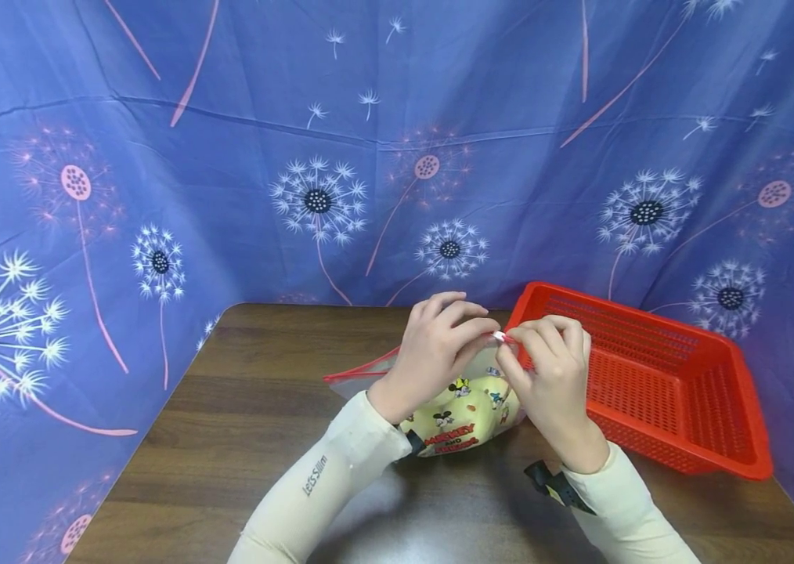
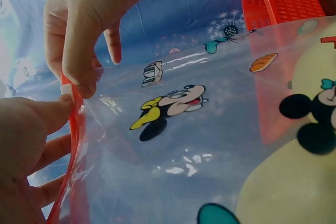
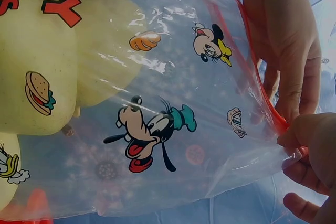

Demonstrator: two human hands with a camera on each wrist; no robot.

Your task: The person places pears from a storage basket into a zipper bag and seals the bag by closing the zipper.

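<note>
A clear zip bag (image 1: 470,407) with a red zip edge and cartoon prints holds pale yellow, rounded fruit (image 3: 39,61), one with a short brown stem showing. My left hand (image 1: 435,341) pinches the zip edge at the bag's right end, its thumb against a small white slider (image 1: 499,336). Right beside it, my right hand (image 1: 548,376) pinches the corner of the same edge between thumb and fingers. In the left wrist view, the left hand (image 2: 29,150) is at lower left and the right hand (image 2: 89,30) above it. The fingertips nearly meet at the slider (image 2: 66,91).
A red perforated basket (image 1: 651,384) stands on the right of the brown wooden table (image 1: 228,439), close behind the right hand. A blue curtain (image 1: 228,196) with a dandelion print hangs behind the table and along its sides.
</note>
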